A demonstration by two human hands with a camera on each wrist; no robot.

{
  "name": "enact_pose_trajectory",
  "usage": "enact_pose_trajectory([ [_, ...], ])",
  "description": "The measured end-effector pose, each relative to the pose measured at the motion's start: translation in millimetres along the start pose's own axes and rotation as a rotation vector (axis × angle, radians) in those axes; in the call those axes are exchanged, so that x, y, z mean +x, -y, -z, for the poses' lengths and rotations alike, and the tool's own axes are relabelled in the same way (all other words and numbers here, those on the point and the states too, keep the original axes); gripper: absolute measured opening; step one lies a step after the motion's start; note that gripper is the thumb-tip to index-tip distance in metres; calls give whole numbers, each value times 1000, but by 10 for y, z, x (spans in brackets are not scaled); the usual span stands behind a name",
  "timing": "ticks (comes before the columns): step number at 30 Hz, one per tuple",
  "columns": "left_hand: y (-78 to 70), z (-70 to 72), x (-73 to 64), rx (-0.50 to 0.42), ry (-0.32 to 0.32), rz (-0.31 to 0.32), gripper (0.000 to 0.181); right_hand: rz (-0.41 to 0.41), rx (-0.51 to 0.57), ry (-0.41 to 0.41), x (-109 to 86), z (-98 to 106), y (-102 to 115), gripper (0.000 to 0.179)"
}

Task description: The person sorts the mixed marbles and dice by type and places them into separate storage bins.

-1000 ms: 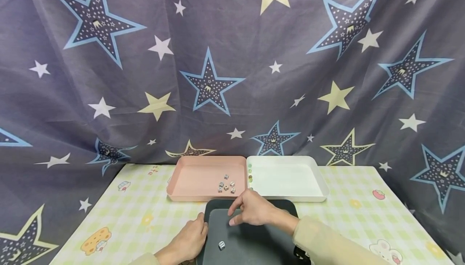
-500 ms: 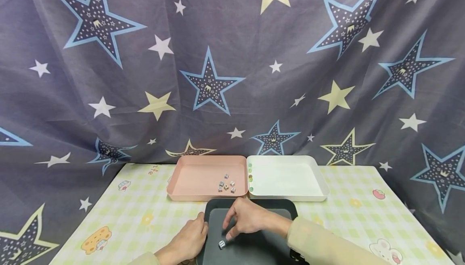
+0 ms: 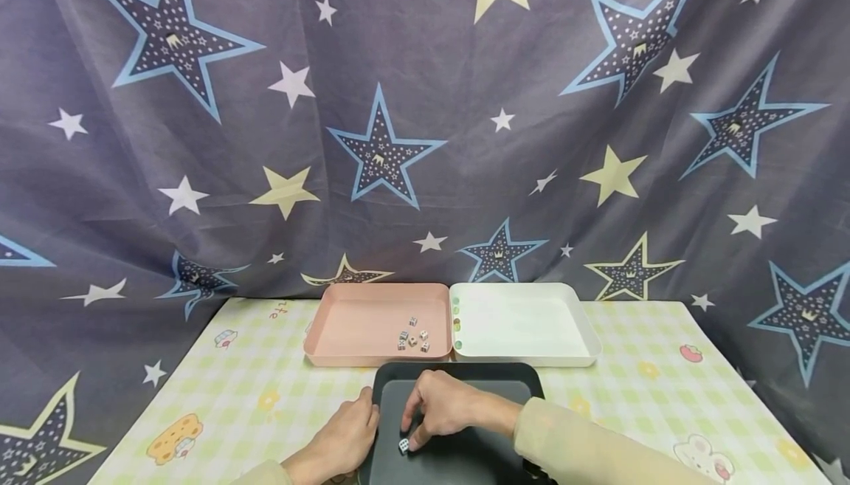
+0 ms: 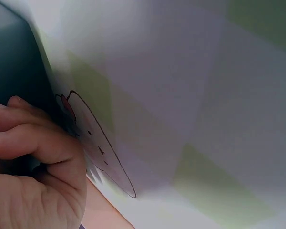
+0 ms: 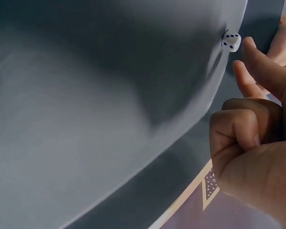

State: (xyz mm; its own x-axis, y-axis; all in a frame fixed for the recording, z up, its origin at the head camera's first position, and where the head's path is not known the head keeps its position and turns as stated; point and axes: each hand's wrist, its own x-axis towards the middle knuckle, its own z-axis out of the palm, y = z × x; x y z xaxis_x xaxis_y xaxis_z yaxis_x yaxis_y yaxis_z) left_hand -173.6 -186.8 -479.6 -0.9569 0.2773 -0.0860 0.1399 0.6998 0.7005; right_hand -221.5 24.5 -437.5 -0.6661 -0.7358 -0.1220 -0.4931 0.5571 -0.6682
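A white die (image 3: pixel 403 446) with dark pips lies in the dark grey tray (image 3: pixel 478 371) close to me. My right hand (image 3: pixel 441 402) hovers over that tray, thumb and index finger spread at the die. In the right wrist view a thin gap shows between the die (image 5: pixel 231 41) and the nearest fingertip (image 5: pixel 248 43), while the other fingers are curled in. My left hand (image 3: pixel 341 437) grips the tray's left rim; in the left wrist view its bent fingers (image 4: pixel 43 143) are at the tray's edge, their contact partly hidden.
Behind the dark tray stands a pink tray (image 3: pixel 352 322) with several dice (image 3: pixel 413 341) in its right part. Right of it, a white tray (image 3: pixel 531 322) has several small green pieces (image 3: pixel 457 325) along its left wall. A checked cloth (image 3: pixel 265 374) covers the table before a starry curtain (image 3: pixel 425 64).
My right hand has moved down and slightly left from the far part of the dark tray to the die. The left hand stays at the rim.
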Motion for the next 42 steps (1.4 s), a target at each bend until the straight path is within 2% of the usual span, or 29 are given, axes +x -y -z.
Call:
enact_pose_trajectory([
  [7, 16, 2, -16, -11, 15, 10, 20, 11, -36, 7, 13, -67, 32, 17],
  [18, -16, 17, 12, 19, -5, 9, 20, 4, -68, 1, 65, -63, 29, 19],
  [28, -27, 20, -6, 11, -3, 4, 20, -19, -66, 7, 75, -82, 44, 21],
  [32, -32, 23, -3, 17, -10, 1, 21, -13, -82, -10, 117, -58, -63, 21],
  [34, -32, 27, 1, 28, -19, -2, 22, 3, -78, -33, 193, -81, -248, 22],
  [37, -29, 27, 8, 38, -23, -3, 22, 12, -69, -51, 208, -55, -348, 22],
  [39, -25, 25, 6, 30, -19, 5, 23, 31, -59, -68, 203, -57, -391, 21],
  [42, -20, 20, 2, 15, -13, 18, 22, 29, -43, -62, 124, 7, -265, 19],
])
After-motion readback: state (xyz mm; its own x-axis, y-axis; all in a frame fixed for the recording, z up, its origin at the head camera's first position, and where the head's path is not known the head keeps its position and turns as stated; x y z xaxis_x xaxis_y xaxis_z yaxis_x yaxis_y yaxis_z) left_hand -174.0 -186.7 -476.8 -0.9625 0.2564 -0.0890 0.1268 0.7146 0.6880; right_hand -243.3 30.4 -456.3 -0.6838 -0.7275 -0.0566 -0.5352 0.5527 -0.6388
